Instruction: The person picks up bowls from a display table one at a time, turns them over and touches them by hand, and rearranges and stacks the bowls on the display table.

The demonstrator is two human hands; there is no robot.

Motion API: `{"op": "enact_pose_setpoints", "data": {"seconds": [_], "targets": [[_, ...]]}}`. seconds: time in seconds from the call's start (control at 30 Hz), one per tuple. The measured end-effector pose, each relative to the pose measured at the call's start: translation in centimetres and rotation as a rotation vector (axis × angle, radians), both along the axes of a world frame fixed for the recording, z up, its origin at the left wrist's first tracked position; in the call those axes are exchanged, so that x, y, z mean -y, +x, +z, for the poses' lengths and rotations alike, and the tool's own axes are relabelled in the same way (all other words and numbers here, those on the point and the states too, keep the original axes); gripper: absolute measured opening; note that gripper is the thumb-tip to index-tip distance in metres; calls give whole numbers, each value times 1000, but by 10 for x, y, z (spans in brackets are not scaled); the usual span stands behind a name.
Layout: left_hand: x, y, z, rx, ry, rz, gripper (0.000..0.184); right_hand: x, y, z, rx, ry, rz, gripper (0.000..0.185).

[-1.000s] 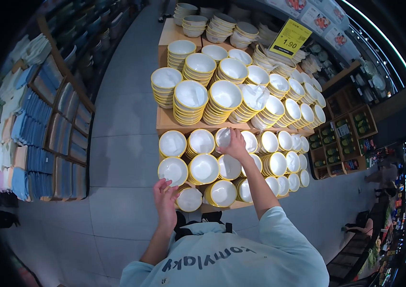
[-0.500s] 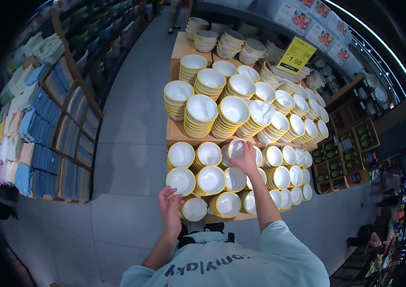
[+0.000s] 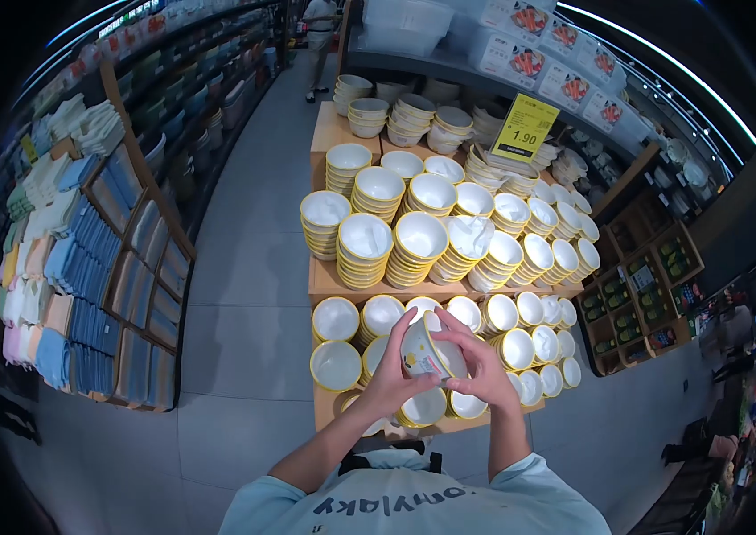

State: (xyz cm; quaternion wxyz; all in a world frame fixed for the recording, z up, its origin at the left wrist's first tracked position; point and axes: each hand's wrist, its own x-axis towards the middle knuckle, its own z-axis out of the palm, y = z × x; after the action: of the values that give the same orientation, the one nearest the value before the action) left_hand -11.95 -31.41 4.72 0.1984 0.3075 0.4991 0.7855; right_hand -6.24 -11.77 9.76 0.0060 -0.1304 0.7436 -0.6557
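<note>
A white bowl with a yellow rim (image 3: 423, 351) is held up above the front display, tilted so its printed outer side shows. My left hand (image 3: 393, 370) grips it from the left, and my right hand (image 3: 476, 364) has its fingers curled round the right side and rim. Below and around my hands stand stacks of similar yellow-rimmed bowls (image 3: 336, 366) on the lower wooden tier. More stacked bowls (image 3: 365, 239) stand on the tier behind. My hands hide part of the stacks beneath them.
A yellow price sign (image 3: 525, 127) reading 1.90 rises at the back of the wooden display (image 3: 324, 275). Folded towels (image 3: 75, 276) fill a rack at left, beside a grey aisle floor (image 3: 244, 330). A person (image 3: 317, 40) stands far down the aisle. Wooden crates (image 3: 636, 303) are at right.
My right hand has lifted a bowl from the lower tier and brought it nearer. My left hand has come across from the left and now holds it too. The view has tipped upward.
</note>
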Motion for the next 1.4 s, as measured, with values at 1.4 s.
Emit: {"op": "enact_pose_setpoints", "data": {"seconds": [1.4], "targets": [[-88,39,6,143,-95,-49,74,-20,71,1,-377,215,-788,19]]}}
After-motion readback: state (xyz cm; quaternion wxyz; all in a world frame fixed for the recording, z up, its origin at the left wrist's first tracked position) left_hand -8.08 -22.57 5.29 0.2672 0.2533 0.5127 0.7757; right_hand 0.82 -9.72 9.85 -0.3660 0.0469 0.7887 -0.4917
